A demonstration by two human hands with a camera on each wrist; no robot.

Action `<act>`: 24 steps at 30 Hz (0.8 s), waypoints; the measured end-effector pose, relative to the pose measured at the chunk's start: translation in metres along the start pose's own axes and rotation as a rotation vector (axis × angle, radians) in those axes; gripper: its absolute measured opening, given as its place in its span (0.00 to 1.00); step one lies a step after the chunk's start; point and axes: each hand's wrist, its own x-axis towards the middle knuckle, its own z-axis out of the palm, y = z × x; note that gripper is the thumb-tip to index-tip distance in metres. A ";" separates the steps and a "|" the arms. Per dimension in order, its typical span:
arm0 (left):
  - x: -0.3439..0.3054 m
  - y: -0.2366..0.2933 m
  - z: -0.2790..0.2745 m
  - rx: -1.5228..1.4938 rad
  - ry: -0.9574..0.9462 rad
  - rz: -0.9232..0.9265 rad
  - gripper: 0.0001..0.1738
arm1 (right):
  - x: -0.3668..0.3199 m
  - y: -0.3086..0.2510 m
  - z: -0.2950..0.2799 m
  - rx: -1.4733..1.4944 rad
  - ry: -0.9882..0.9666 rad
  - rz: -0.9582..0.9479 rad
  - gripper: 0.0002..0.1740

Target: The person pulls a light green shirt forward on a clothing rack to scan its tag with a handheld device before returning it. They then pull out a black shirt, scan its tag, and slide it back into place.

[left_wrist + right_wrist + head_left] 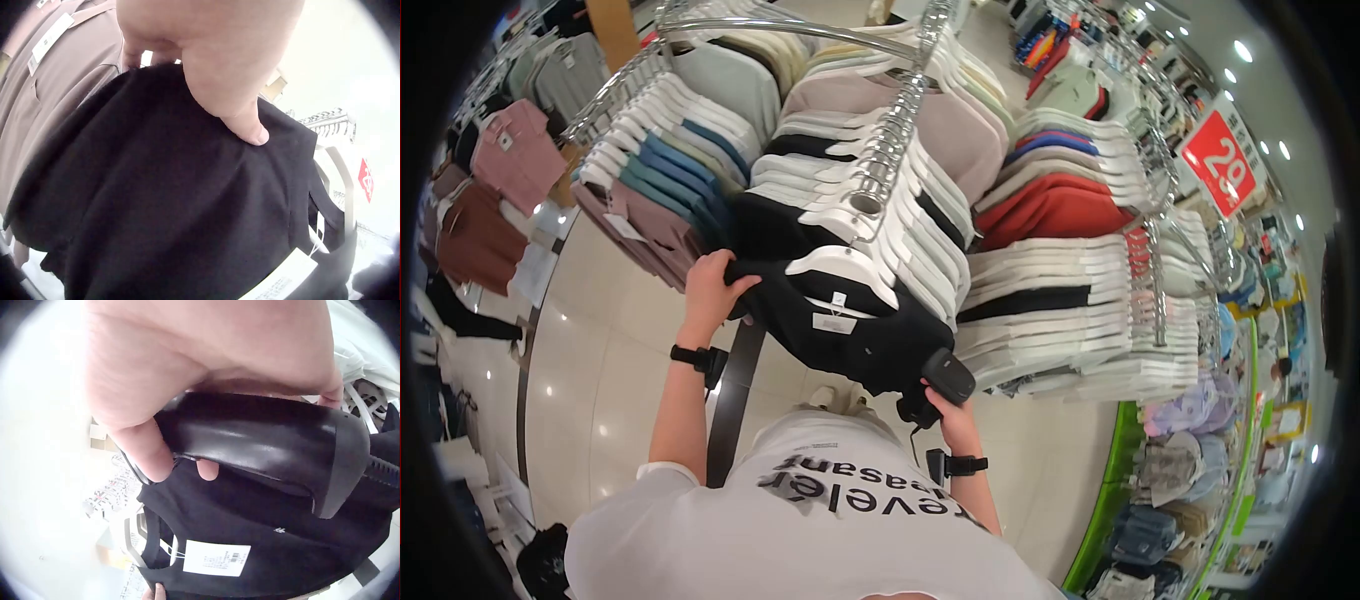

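Left hand (710, 290) is up and forward, arm nearly straight, at the near left end of the rack (890, 130). It grips the shoulder of the black shirt (855, 345). In the left wrist view the thumb (250, 128) presses flat on the cloth and the other fingers curl behind the fold, so the hand is clamped on the shirt.

The shirt hangs first in its row at the rack's near end, on a white hanger (840, 265). A white tag (835, 322) sits on the chest just below the collar, and the right wrist view shows a barcode on it.

Right hand (955, 420) is lower, elbow bent, wrist close to the body, under the shirt's lower right edge. It holds a black scanner (940, 385) by the handle, with fingers wrapped round it and the thumb along the side, a firm grip. The scanner head tilts up toward the shirt. Whether it touches the fabric or sits just beside it, cannot tell.

Both wrists wear black straps. Mauve shirts (635, 225) hang just left of the black one. White and red shirts fill the rack's right side. A red sign (1225, 160) stands at the far right, well apart. Glossy floor (600, 350) lies under the left arm.
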 end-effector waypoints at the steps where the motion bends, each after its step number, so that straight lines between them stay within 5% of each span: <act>1: -0.001 -0.001 0.001 0.014 -0.014 -0.014 0.27 | -0.004 0.005 -0.001 0.002 0.026 -0.007 0.21; 7: -0.008 -0.010 0.003 -0.111 -0.080 -0.158 0.27 | -0.028 0.017 0.000 -0.027 0.025 0.028 0.22; 13: -0.013 -0.019 0.019 -0.074 -0.045 -0.108 0.27 | -0.050 0.015 -0.020 -0.004 0.163 0.067 0.25; 24: -0.022 0.048 0.024 0.014 0.232 -0.103 0.22 | -0.082 0.007 -0.074 0.013 0.213 -0.054 0.19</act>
